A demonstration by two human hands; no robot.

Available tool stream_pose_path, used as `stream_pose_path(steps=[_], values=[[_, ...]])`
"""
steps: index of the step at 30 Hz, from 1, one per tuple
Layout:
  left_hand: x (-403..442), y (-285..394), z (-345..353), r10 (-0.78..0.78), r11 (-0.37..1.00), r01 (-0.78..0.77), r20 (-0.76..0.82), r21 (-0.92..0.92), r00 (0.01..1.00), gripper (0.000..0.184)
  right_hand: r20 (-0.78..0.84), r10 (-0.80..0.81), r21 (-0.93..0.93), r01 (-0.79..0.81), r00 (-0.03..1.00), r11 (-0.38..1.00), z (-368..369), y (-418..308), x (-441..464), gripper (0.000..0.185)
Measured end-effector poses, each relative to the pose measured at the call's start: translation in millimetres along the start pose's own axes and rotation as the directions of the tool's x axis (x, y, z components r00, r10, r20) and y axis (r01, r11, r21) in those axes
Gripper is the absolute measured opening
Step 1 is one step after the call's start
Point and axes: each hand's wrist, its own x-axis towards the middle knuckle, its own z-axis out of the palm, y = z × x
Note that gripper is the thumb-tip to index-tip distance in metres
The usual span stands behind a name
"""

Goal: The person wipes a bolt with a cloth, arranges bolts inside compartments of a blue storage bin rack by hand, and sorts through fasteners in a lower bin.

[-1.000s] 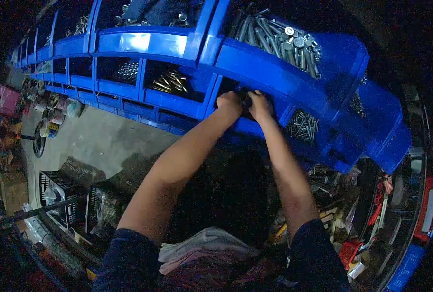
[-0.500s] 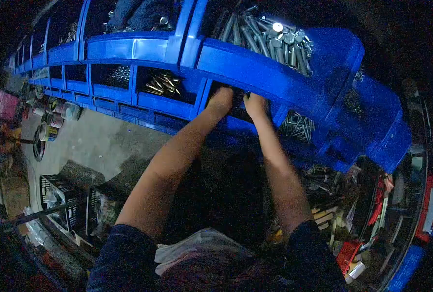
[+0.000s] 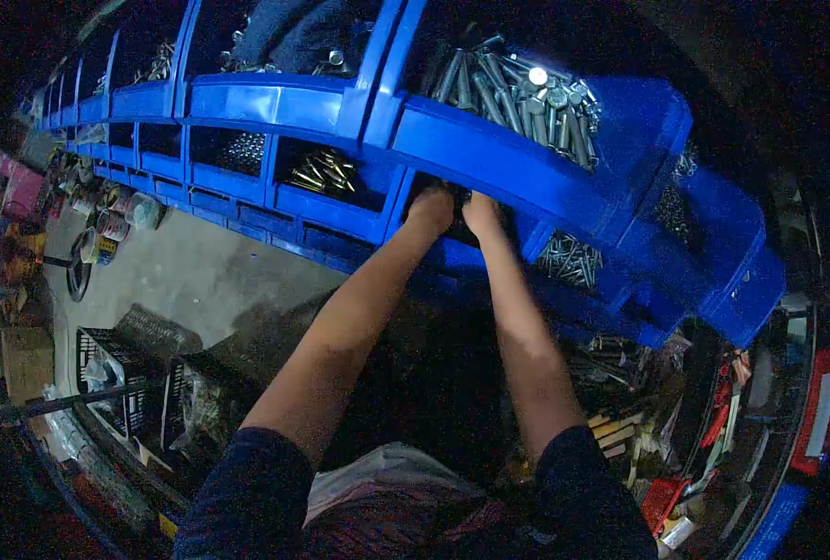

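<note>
My left hand and my right hand both reach into a blue bin in the second row, close together. The fingers are in shadow inside it, so I cannot tell whether they hold anything. Overhead, the front wall of the upper blue bin overhangs them, and large silver bolts are heaped in it. Left of my hands, a neighbouring bin holds brass-coloured pointed fasteners. To their right lie thin silver screws.
Rows of blue bins run off to the far left, one with small silver pieces. Dark blue cloth lies in an upper bin. Below left are a black crate and several buckets on the concrete floor. A red box sits lower right.
The view has shifted slightly, so the bins appear lower and most shifted a little right. Both hands remain inside the same bin, with the right hand slightly closer to the left.
</note>
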Motion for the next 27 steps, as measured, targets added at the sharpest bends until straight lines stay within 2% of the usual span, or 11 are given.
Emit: stream_pose_path(steps=[4,6,9,12,13,16,19,21,24,26,27], values=[[-1.2,-0.4,1.4,0.009,1.000,-0.011,0.072,0.023,0.997,0.041,0.018,0.032,0.008,-0.032,0.999,0.999,11.1,5.8,-2.0,0.054],[-0.2,3.4,-2.6,0.032,0.997,-0.038,0.085,0.066,0.996,0.044,0.085,0.008,-0.112,0.002,0.996,0.994,15.0,12.2,-0.6,0.054],[20.3,-14.1,44.0,-0.027,0.986,0.037,-0.061,0.165,0.998,0.040,0.083,0.021,-0.035,-0.018,0.996,0.999,31.2,26.2,-1.2,0.053],[30.1,-20.6,55.9,0.151,0.961,-0.082,-0.249,0.265,0.957,0.045,0.106,0.010,-0.021,-0.008,0.994,1.000,19.5,15.1,-2.0,0.052],[23.2,-13.1,39.7,0.069,0.990,-0.045,-0.172,0.137,0.983,0.042,0.103,0.008,-0.024,-0.005,0.995,1.000,22.0,18.5,-0.4,0.052],[5.8,-1.5,15.1,-0.026,1.000,0.026,-0.075,0.000,0.997,0.034,0.062,-0.011,0.000,0.011,0.998,1.000,32.0,23.6,-1.7,0.051],[8.0,-3.0,11.8,-0.018,1.000,0.018,-0.016,0.005,1.000,0.027,0.136,-0.011,-0.067,0.020,0.991,0.998,28.0,14.0,-2.8,0.051],[12.4,-7.0,23.4,0.016,1.000,-0.017,0.038,0.019,0.999,0.024,0.063,-0.081,-0.210,0.093,0.995,0.973,28.8,11.8,-2.4,0.050],[14.7,-13.4,35.2,0.050,0.996,-0.048,-0.026,0.076,0.998,0.024,0.130,-0.093,-0.126,0.109,0.987,0.986,40.0,26.4,-0.6,0.050],[13.1,-15.5,24.9,0.012,0.991,-0.037,0.187,0.129,0.982,0.047,0.121,-0.127,-0.127,0.142,0.985,0.982,50.9,35.7,-0.7,0.050],[10.6,-13.0,21.8,0.012,0.991,-0.037,0.187,0.130,0.982,0.047,0.112,-0.162,-0.129,0.176,0.980,0.976,55.5,40.7,-0.8,0.050]])
